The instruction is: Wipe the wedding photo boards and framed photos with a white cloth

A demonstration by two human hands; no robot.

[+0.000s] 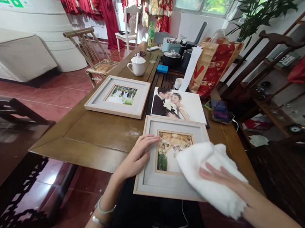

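Note:
A pale wooden photo frame (146,181) with a wedding photo lies at the near edge of the wooden table (101,136), overhanging it slightly. My left hand (136,157) rests flat on the frame's left border, fingers stretched out. My right hand (219,177) lies on a white fluffy cloth (211,179), pressing it onto the right side of the frame and part of the photo. A second framed photo (118,95) lies further back on the left. An unframed wedding print (178,104) lies beside it.
Farther along the table stand a white teapot (137,65), a blue box (162,68), a dark pot (171,58), a cup (178,83) and a red-and-gold paper bag (212,65). A wooden chair (92,54) stands left, shelves (282,113) right. Red garments hang at the back.

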